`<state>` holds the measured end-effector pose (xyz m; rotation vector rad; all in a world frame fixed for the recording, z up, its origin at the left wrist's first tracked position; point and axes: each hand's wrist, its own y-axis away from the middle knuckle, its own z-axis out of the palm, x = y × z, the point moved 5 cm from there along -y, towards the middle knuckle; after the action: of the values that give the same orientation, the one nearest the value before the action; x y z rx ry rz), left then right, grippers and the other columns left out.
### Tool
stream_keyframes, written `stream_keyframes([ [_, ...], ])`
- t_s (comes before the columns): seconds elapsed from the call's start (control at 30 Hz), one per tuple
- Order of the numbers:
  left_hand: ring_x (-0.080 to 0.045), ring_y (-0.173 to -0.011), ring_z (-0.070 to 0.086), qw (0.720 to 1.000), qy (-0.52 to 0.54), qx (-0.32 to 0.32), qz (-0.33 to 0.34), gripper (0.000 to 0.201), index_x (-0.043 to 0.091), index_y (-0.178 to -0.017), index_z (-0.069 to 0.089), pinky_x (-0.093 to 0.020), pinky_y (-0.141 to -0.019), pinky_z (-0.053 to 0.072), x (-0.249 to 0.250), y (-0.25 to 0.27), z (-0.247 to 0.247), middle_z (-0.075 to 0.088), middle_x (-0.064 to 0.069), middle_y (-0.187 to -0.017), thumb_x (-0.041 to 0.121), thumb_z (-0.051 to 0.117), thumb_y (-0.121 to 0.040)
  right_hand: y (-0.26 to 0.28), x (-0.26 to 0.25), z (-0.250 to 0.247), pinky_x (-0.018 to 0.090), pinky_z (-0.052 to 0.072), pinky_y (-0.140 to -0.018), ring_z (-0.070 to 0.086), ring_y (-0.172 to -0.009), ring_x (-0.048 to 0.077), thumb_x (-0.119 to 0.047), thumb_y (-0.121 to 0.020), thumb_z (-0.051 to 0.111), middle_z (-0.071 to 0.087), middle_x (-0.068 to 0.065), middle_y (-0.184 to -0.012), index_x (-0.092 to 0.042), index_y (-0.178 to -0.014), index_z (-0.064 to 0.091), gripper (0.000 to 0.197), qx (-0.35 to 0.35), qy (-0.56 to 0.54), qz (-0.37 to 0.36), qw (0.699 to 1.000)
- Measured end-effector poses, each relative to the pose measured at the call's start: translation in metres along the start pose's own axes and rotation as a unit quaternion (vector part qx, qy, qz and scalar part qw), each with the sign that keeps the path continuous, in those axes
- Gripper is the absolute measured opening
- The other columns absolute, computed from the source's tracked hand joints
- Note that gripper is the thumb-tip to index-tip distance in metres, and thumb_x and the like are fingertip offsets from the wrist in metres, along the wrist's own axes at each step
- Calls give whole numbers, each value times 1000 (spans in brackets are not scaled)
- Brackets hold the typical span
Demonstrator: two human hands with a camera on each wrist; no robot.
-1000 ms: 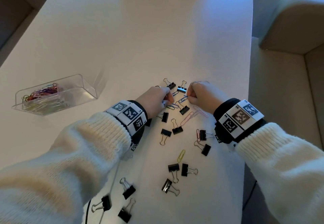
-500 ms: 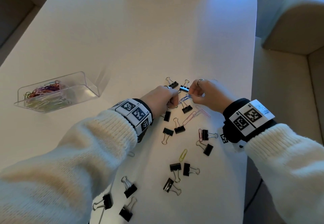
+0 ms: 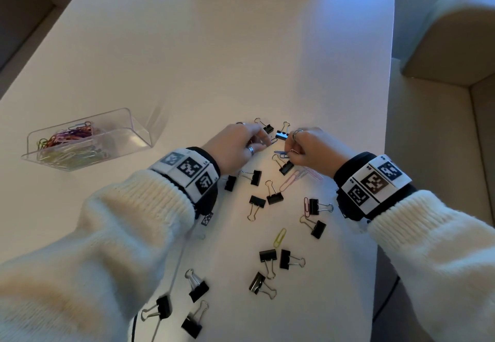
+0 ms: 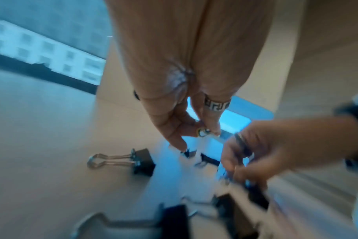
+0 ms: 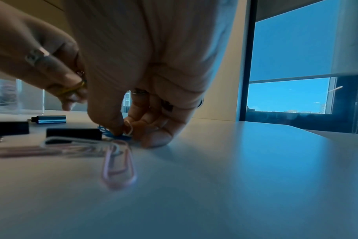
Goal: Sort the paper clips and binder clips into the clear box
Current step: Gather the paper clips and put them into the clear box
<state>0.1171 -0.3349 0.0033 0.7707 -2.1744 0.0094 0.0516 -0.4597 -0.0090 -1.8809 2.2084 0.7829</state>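
Note:
A clear box (image 3: 139,130) with several coloured paper clips stands at the left of the white table (image 3: 214,47). Black binder clips (image 3: 273,197) lie scattered in front of me, with a pink paper clip (image 3: 288,183) and a yellow paper clip (image 3: 280,237) among them. My left hand (image 3: 263,140) pinches a yellowish paper clip (image 4: 203,132) just above the table. My right hand (image 3: 290,153) pinches a blue paper clip (image 5: 117,135) that lies on the table, thumb and forefinger curled down on it. The pink paper clip (image 5: 118,163) lies just in front of that hand.
The table's right edge (image 3: 385,154) runs close to my right wrist, with a beige sofa (image 3: 442,47) beyond it. A black cable (image 3: 136,328) hangs at the near left. More binder clips (image 3: 198,288) lie near the front edge.
Both hands stayed over the clips at the far end of the pile. The left hand drew back a little from the right, which now pinches the blue clip on the table.

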Motion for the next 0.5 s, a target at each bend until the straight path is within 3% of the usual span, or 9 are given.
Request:
stream_keyframes([
  [0.07,-13,-78,51,992,123,12,-35,15,15,-99,60,-20,-73,45,-1,7,-9,58,-3,-92,9,47,-93,1,-1,1,1,34,-54,34,-56,-2,-4,-85,51,44,-5,-76,-1,-90,64,15,3,3,-3,1000],
  [0.1,-11,-76,51,975,213,12,-64,15,14,-96,58,-18,-73,49,-2,11,-10,57,0,-89,7,45,-94,1,-1,1,0,34,-54,34,-55,-2,-4,-86,50,46,-2,-81,0,-90,64,15,5,2,-2,1000],
  [0.2,-11,-69,54,864,479,-4,-151,19,7,-88,54,-20,-68,55,-7,21,-5,51,-4,-78,3,38,-96,2,-1,0,0,35,-56,34,-55,-1,-3,-86,51,47,1,-85,2,-89,64,14,6,-3,1,1000],
  [0.27,-13,-60,58,787,585,-9,-195,23,4,-82,54,-24,-63,58,-11,26,-1,51,-7,-73,3,35,-96,2,-2,-1,-1,36,-57,34,-55,-1,-2,-86,50,47,1,-85,2,-87,63,13,1,-1,2,1000],
  [0.33,-14,-51,60,733,640,-3,-231,28,2,-77,54,-26,-59,58,-14,30,2,56,-9,-66,3,34,-95,3,-2,-1,-2,35,-58,35,-56,0,-3,-86,50,47,1,-86,1,-86,62,13,-6,1,4,1000],
  [0.4,-16,-48,61,714,654,2,-250,30,1,-75,55,-27,-56,58,-16,32,5,59,-9,-58,3,32,-94,4,-2,-1,0,36,-57,37,-57,3,-5,-87,50,47,0,-83,-3,-85,61,11,-13,7,10,1000],
  [0.5,-18,-49,61,716,648,12,-258,28,2,-75,54,-29,-58,57,-17,34,9,59,-10,-58,6,32,-92,7,-5,-6,3,35,-55,39,-57,6,-8,-87,51,43,-8,-70,-8,-83,58,8,0,-11,15,1000],
])
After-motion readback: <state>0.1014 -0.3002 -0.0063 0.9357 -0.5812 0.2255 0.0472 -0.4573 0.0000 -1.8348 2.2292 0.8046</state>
